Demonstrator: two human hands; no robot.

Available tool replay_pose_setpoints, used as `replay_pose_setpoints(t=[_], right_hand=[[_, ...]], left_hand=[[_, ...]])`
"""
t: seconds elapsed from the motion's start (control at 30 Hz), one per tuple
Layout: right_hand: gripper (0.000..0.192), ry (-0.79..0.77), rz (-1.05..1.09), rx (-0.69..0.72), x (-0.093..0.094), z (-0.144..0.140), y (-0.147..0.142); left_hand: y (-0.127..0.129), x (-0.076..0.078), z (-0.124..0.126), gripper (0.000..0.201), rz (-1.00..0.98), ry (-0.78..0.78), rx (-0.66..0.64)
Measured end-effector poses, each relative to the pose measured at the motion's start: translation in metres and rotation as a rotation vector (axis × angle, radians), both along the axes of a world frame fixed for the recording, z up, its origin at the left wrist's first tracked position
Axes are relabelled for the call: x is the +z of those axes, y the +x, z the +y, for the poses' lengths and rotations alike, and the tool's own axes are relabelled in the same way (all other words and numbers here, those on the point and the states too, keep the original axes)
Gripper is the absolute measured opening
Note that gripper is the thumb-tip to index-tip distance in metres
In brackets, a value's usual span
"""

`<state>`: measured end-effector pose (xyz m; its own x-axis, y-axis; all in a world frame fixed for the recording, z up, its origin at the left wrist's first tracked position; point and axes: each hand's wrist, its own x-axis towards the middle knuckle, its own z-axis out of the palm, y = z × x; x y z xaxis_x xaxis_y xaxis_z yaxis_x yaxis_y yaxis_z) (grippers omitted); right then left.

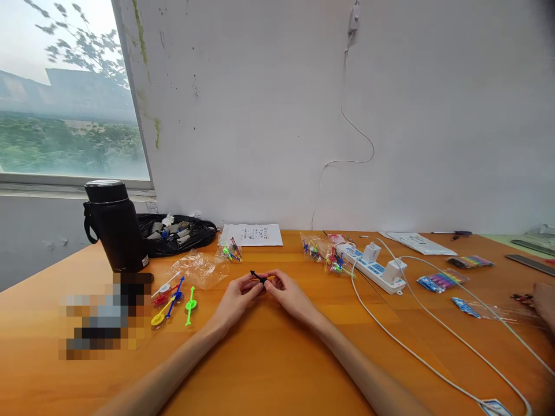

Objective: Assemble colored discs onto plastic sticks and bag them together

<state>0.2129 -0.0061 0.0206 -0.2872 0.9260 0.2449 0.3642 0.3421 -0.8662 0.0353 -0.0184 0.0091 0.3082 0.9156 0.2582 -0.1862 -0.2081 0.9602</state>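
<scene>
The single head-worn camera looks from above the near side of a wooden table (269,370), forward and somewhat down, toward the wall (260,115) beyond. Its wide view takes in the left hand (237,297) and right hand (287,293) close by, below centre, and a window (65,115) at upper left.

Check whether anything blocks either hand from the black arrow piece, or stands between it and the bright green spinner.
Nothing visible blocks either: the left hand and right hand both hold the black arrow piece. Between it and the bright green spinner on the left, only the left hand stands in the way.
</scene>
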Motion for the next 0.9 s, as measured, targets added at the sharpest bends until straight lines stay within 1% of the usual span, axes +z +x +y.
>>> replay_pose_setpoints(t=[0.07,0.13,0.2,0.37,0.57,0.67,0.8,0.87,0.9], right_hand=[[0.033,0.007,0.035,0.099,0.000,-0.001,-0.001],[0.039,-0.048,0.100,0.201,-0.003,0.000,-0.003],[0.043,-0.088,0.149,0.244,-0.008,0.003,-0.006],[0.044,-0.079,0.180,0.237,-0.014,0.010,-0.009],[0.040,-0.108,0.218,0.237,-0.012,0.011,-0.007],[0.040,-0.091,0.211,0.237,-0.013,0.010,-0.007],[0.042,-0.067,0.193,0.221,-0.016,0.007,-0.011],[0.044,-0.098,0.215,0.231,-0.016,0.007,-0.012],[0.046,-0.141,0.239,0.244,-0.014,0.009,-0.010]], left_hand=[[0.000,0.001,0.000,0.040,-0.023,-0.008,-0.019],[-0.001,0.001,-0.001,0.040,-0.064,-0.049,-0.060],[-0.001,0.001,0.000,0.042,-0.109,-0.096,-0.103],[-0.002,-0.002,0.003,0.046,-0.163,-0.145,-0.147],[-0.001,0.002,-0.001,0.046,-0.137,-0.131,-0.155],[0.000,0.003,-0.001,0.045,-0.137,-0.140,-0.141],[0.001,-0.003,0.002,0.035,-0.156,-0.154,-0.107],[0.000,-0.005,0.004,0.033,-0.150,-0.161,-0.069],[-0.001,-0.005,0.006,0.033,-0.138,-0.154,-0.042]])
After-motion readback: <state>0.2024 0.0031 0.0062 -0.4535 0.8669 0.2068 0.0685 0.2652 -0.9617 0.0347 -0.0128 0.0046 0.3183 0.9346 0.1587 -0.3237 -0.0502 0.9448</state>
